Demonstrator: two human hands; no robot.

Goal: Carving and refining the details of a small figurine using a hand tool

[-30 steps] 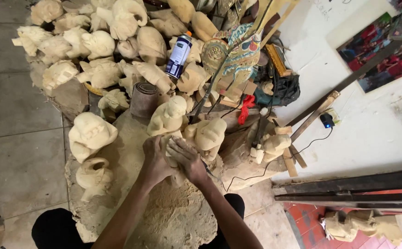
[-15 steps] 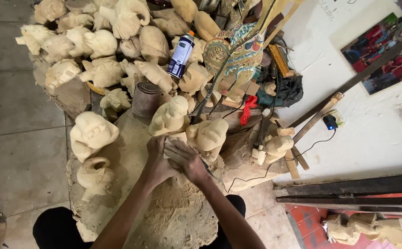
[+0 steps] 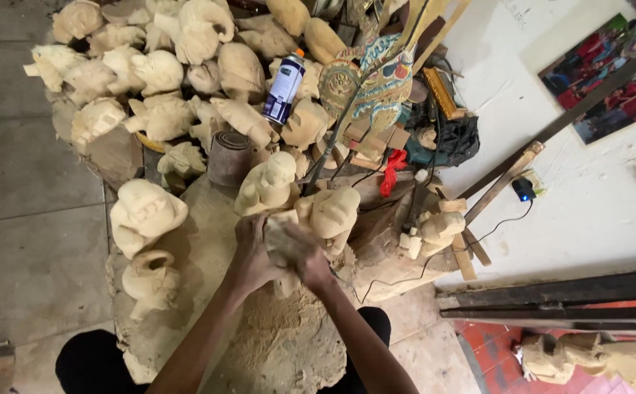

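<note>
Pale raw wood, the small carved piece [image 3: 280,232] sits clasped between left hand [image 3: 253,252] and right hand [image 3: 305,252], both closed round it above the sawdust-covered block [image 3: 288,343]. Judged rigid, light, dusty-dry; thin carved details look breakable, so grip is best taken on the thick body.

Both forearms are bare, with no sleeves reaching into view. The left hand [image 3: 253,252] and right hand [image 3: 305,255] wear no gloves, rings or watch that can be made out. Black trousers [image 3: 88,361] cover the legs below.
</note>
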